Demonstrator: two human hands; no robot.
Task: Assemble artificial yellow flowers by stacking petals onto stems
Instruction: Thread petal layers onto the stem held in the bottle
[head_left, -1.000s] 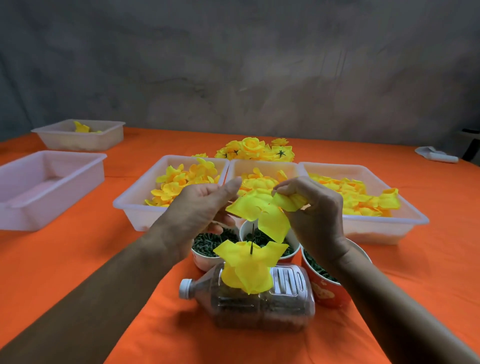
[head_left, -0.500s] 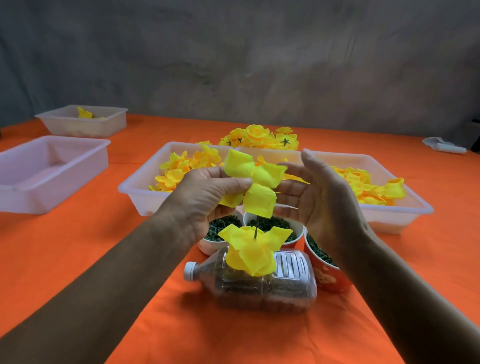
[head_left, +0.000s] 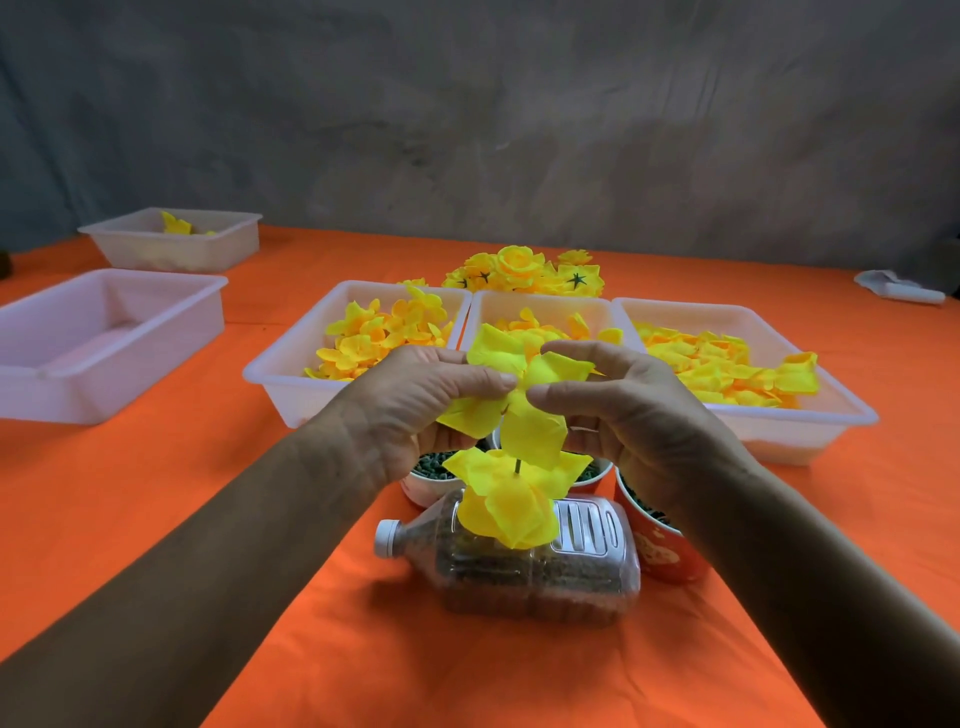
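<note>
An orange table (head_left: 156, 519) carries three white trays (head_left: 291, 384) heaped with yellow petals, and nearer, a clear bottle (head_left: 571, 571) lying on its side. Above the bottle, a thin stem (head_left: 517, 466) rises through a lower petal layer (head_left: 511, 501). The left hand (head_left: 415, 410) and right hand (head_left: 623, 415) each pinch the upper petal layer (head_left: 524, 405) just over the stem's tip.

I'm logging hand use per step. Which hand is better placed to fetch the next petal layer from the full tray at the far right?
Probably the right hand: it is nearer that tray. Both hands pinch the petal layer above the stem, so the left hand could hold it.
</note>
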